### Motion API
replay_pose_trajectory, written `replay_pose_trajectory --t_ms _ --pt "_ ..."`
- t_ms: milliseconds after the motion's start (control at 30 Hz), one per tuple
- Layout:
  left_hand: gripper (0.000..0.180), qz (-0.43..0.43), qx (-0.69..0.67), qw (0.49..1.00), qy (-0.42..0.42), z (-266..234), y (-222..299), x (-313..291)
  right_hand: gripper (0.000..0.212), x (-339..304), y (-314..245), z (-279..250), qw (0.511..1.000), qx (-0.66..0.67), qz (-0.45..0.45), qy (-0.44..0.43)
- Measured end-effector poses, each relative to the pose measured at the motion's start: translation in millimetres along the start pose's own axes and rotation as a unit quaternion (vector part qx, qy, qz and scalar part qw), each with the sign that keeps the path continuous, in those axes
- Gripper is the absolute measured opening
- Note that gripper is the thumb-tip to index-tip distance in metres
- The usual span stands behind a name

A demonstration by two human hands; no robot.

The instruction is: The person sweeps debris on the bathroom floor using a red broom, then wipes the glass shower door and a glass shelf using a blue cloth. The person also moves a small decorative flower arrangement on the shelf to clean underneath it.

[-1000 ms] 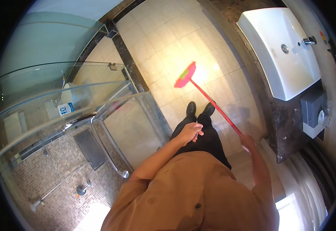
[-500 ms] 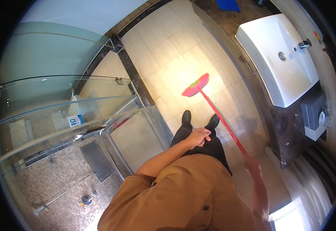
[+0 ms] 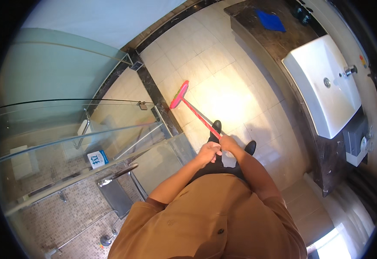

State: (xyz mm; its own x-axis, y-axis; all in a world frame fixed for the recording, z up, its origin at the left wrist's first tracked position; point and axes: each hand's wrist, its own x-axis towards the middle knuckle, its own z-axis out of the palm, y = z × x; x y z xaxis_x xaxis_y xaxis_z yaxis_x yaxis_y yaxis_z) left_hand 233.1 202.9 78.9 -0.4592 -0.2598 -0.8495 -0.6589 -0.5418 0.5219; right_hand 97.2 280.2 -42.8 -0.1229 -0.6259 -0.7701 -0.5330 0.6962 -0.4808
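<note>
The right hand [image 3: 228, 144] is wrapped round the red handle of a pink-headed broom [image 3: 180, 96]; the left hand [image 3: 208, 154] sits just beside it, fingers curled inward, and whether it grips anything I cannot tell. The broom slants forward and left over the pale tiled floor [image 3: 229, 80], its head by the inner edge of the dark marble strip [image 3: 154, 90] that borders the tiles on the left. Beyond that strip stands the glass shower panel [image 3: 67, 118], so the narrower room is on the broom's left. Rightward, a broad stretch of tile runs from the broom head to the front edge of the dark marble counter [image 3: 285, 45], which carries a white basin [image 3: 320, 101] and a flat blue sheet [image 3: 270, 20]. Ahead, the tiles reach a dark border near the wall. Black shoes [image 3: 216, 126] stand behind the broom head, one near the handle.
</note>
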Motion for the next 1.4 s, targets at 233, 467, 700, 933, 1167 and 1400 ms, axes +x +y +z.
replay_pose_trajectory --t_ms 233,467,700,933,1167,1400 --pt "0.021 -0.006 -0.023 1.0 0.013 -120 5 46 0.049 -60 50 -24 0.981 -0.033 0.188 0.044" --pt "0.026 -0.006 -0.001 1.0 -0.003 -159 23 65 0.05 -295 163 2 0.938 -0.056 0.343 0.005" --pt "0.028 -0.02 0.035 0.999 -0.031 -147 33 84 0.047 -447 183 -13 0.858 -0.046 0.511 -0.019" --pt "0.026 0.017 0.089 0.991 -0.102 -115 70 111 0.061 -490 156 35 0.767 0.057 0.629 0.117" --pt "0.016 -0.035 0.124 0.989 -0.069 -65 135 152 0.062 -405 124 191 0.624 0.447 0.633 0.102" --pt "0.025 0.003 0.27 0.942 -0.202 53 239 159 0.033 -272 76 124 0.5 0.754 0.408 0.121"
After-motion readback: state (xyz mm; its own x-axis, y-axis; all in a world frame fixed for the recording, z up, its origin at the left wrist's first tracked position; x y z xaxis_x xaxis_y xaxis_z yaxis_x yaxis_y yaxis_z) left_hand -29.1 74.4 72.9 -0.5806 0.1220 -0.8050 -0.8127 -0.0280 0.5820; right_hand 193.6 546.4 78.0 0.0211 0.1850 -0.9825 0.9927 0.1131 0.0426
